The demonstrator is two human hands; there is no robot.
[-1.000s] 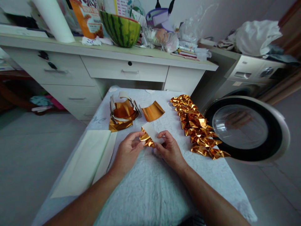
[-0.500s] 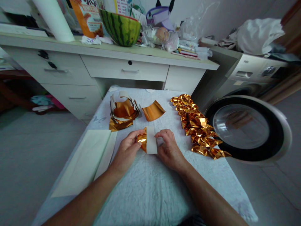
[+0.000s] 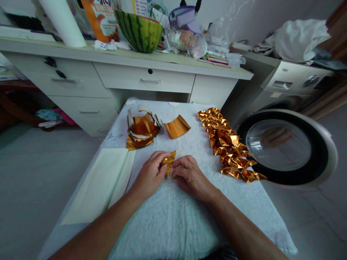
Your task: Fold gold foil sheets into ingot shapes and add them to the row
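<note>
Above the middle of the cloth-covered table, a partly folded piece of gold foil paper [image 3: 170, 162] is held between my hands. My left hand [image 3: 151, 173] pinches its left side with thumb and fingers. At the right edge my right hand [image 3: 191, 177] has its fingers bent and closed on the paper; a pale bit shows behind those fingertips. One loose gold sheet [image 3: 177, 127] lies curled just beyond. Left of that sits a curled stack of gold paper [image 3: 142, 126] with white backs. Folded gold foil pieces [image 3: 225, 141] form an overlapping row on the right.
White paper sheets [image 3: 94, 184] lie along the table's left side. Behind stands a white drawer counter [image 3: 151, 68] bearing a cut watermelon [image 3: 139, 32], a paper roll [image 3: 63, 25] and plastic bags. The open washing machine door [image 3: 284, 148] is close to the table's right edge.
The white back of the held paper, broad and flat before, is now mostly out of sight, and the gold side has tilted to a point. My right hand has moved slightly down and left.
</note>
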